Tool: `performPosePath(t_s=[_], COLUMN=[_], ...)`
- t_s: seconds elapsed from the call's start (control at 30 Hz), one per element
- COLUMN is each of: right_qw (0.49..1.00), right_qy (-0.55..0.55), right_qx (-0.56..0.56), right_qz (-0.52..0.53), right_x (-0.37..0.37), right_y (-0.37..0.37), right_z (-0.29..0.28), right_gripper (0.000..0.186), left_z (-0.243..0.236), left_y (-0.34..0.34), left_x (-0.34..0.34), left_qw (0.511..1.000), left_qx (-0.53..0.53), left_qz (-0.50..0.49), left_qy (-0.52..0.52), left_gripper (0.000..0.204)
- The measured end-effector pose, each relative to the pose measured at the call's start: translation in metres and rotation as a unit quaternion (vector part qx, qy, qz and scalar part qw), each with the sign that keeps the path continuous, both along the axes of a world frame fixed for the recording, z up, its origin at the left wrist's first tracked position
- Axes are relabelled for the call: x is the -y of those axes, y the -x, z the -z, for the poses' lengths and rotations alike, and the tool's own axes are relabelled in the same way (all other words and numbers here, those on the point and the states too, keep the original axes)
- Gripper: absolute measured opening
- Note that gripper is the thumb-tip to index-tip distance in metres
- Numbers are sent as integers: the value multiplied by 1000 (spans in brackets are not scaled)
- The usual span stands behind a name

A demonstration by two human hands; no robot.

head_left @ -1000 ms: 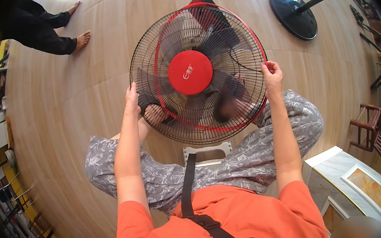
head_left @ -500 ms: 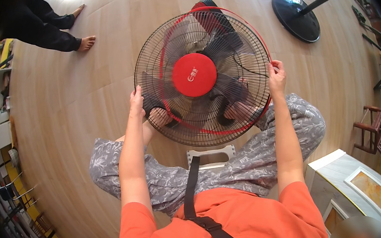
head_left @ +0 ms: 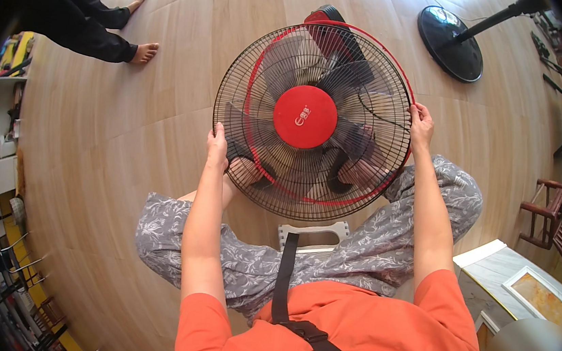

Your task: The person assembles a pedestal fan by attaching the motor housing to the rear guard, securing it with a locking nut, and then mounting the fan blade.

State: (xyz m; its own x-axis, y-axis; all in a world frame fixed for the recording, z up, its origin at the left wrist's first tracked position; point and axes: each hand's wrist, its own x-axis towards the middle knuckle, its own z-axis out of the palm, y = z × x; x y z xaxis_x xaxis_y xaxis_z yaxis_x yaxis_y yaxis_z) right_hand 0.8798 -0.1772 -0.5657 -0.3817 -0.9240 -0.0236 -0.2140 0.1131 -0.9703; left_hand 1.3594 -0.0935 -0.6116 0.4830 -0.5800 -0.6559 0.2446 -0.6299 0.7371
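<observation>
A round black wire fan grille [head_left: 252,189] with a red centre disc [head_left: 305,117] lies before me, between my legs. Behind its wires I see dark translucent fan blades [head_left: 282,62] and a thin red ring [head_left: 371,35], set off-centre from the grille. The ring pokes out past the grille at the top and right. On the left rim, my left hand [head_left: 217,146] is closed with the fingers at the edge. My right hand [head_left: 421,127] pinches the right rim, where grille and ring run close together. A black and red fan body [head_left: 327,14] sticks out beyond the far edge.
My feet are partly visible through the grille. A white stool [head_left: 314,232] is under me. At the far right stands a round black base [head_left: 451,44] with a pole. Another person's bare foot [head_left: 145,53] is at far left. A wooden chair [head_left: 544,210] and marble-patterned cabinet [head_left: 490,269] are at right.
The whole view has shifted a little, so fan and floor things sit farther right. Both hands keep their hold on the grille's rim, and the grille has hardly moved against the red ring.
</observation>
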Motion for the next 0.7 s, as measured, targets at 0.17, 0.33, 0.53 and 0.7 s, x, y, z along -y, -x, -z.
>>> performPosePath(t_s=[0.17,0.33,0.53,0.7], right_qw=[998,999,999,996], right_qy=[27,-10,-6,-26], right_qx=[-48,-9,-9,-81], right_qz=[19,36,32,29], right_x=[-2,-2,0,5], right_y=[-4,-15,-22,-19], right_z=[-6,-15,-25,-26], right_gripper=[20,21,22,23], left_z=[6,32,28,26], left_y=[-4,-25,-27,-27], left_x=[2,4,1,0], left_qw=[1000,1000,999,1000], left_qx=[-23,-9,-42,-31], left_qz=[4,-15,9,3], left_qy=[11,16,3,4], left_gripper=[71,57,70,71])
